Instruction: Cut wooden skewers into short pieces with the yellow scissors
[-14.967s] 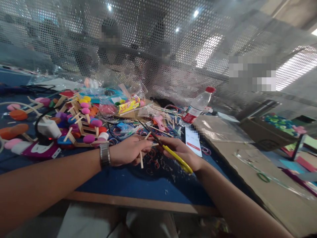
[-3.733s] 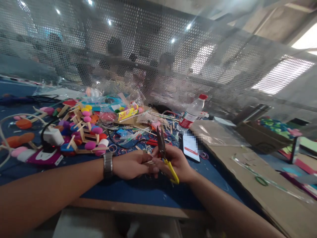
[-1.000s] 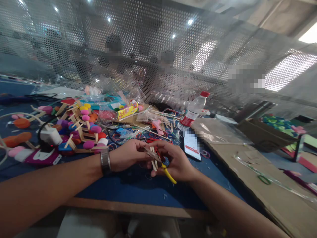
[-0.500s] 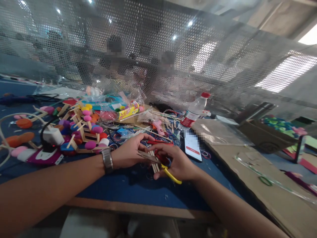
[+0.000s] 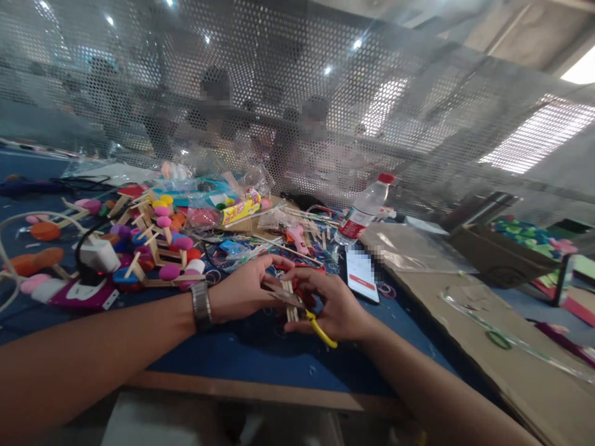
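Observation:
My right hand (image 5: 332,306) is closed around yellow-handled scissors (image 5: 312,316) and also pinches a small bundle of wooden sticks (image 5: 290,300) over the blue mat. The scissor blades point left toward my left hand (image 5: 242,288), which wears a metal watch (image 5: 201,305). My left fingers stretch a red rubber band (image 5: 297,267) around the top of the stick bundle. Both hands meet at the bundle, just above the mat.
A stick-and-pompom construction (image 5: 153,238) and a white charger (image 5: 96,255) lie at left. A phone (image 5: 360,272) and a water bottle (image 5: 360,210) sit right of my hands, with cardboard (image 5: 446,297) beyond. Loose rubber bands litter the mat. People sit behind the perforated screen (image 5: 297,93).
My left hand has drawn the red rubber band in toward the stick bundle; my right hand, with scissors and sticks, has shifted slightly up and left.

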Demonstrator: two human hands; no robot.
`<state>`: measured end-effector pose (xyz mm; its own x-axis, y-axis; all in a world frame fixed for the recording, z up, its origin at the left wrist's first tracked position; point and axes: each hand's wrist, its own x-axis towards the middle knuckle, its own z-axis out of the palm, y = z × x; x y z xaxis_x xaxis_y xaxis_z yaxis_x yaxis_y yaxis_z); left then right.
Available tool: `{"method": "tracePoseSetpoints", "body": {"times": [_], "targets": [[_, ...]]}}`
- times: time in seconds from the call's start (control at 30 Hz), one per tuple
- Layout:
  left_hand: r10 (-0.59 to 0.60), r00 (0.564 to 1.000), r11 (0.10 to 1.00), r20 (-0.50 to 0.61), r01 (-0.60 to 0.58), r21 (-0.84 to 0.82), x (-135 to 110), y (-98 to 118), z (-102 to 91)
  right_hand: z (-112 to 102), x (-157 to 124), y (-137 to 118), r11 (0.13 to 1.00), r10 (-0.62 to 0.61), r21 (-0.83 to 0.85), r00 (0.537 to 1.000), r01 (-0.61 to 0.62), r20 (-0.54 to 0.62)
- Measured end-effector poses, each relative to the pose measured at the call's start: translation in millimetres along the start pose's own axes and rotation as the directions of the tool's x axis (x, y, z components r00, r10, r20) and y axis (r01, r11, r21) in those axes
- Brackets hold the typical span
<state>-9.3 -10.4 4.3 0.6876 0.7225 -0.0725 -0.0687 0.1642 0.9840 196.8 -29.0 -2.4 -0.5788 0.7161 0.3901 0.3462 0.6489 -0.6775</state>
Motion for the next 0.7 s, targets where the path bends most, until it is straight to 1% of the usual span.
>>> {"method": "tracePoseSetpoints", "body": {"times": [0.17,0.3,0.37,0.47,0.53,0.63,0.7], "targets": [[0.002,1.0,0.999,-0.006,-0.003,-0.047,0.9,1.0,4.1,0.3,-1.3,0.3,0.998,-0.009,-0.055,0.997,0.004,-0.081],[0.012,0.998,1.0,-0.059,-0.013,-0.021,1.9,1.0,4.0,2.3,-1.2,0.4,0.993,-0.018,-0.122,0.991,0.002,-0.131],[0.013,0.999,1.0,-0.051,-0.014,-0.024,1.9,-0.1,4.1,3.4,-1.2,0.7,0.992,-0.019,-0.125,0.99,0.001,-0.139],[0.041,0.999,0.999,-0.014,-0.041,-0.032,2.5,-2.4,4.2,4.6,-0.9,2.2,0.995,-0.029,-0.098,0.993,0.017,-0.118],[0.08,0.997,0.997,-0.011,-0.08,-0.023,3.8,-3.4,3.3,5.0,-0.6,4.1,0.998,-0.021,-0.056,0.994,0.015,-0.109],[0.138,0.989,0.99,-0.046,-0.137,0.015,6.7,-3.2,-0.2,4.3,-0.5,6.7,0.999,0.015,0.044,0.991,-0.009,-0.134],[0.175,0.981,0.984,-0.088,-0.17,0.058,8.6,-2.0,-3.5,2.6,-0.6,7.1,0.995,0.035,0.1,0.983,-0.016,-0.183]]}}
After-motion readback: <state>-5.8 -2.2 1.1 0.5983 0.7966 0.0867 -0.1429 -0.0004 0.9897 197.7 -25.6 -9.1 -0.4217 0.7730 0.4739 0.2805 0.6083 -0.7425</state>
